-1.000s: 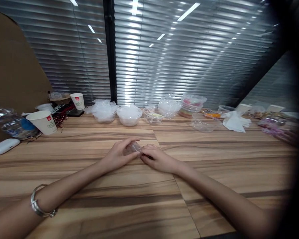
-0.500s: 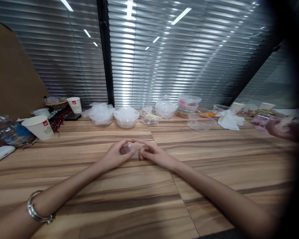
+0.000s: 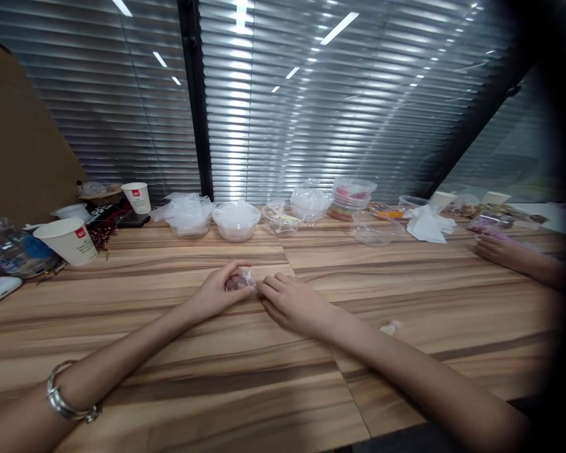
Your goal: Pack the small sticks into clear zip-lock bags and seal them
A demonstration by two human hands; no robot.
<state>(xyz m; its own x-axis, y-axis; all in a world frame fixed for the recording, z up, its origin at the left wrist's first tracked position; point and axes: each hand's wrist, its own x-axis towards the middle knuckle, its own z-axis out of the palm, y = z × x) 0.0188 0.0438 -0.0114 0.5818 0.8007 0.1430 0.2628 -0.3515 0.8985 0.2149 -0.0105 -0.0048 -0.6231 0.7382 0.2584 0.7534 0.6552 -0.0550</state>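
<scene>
My left hand [image 3: 219, 290] curls its thumb and fingers round a small clear plastic bag [image 3: 246, 279] on the wooden table [image 3: 207, 390]. Something dark or brownish shows through the film, too blurred to name. My right hand [image 3: 290, 301] lies palm down just right of it, fingers bent together, their tips at the bag's right edge. The thumb of that hand is hidden beneath it. A silver bracelet [image 3: 59, 396] circles my left forearm.
Along the back stand paper cups [image 3: 70, 242], plastic bowls [image 3: 236, 221], stacked clear containers [image 3: 353, 195] and white tissues [image 3: 429, 223]. Another person's hand [image 3: 504, 250] rests at the right by some packets. A pale scrap [image 3: 390, 327] lies near my right forearm.
My right hand has turned palm down, its raised index finger now folded beside the bag. A pale scrap has appeared on the table. The other person's hand has come down onto the table.
</scene>
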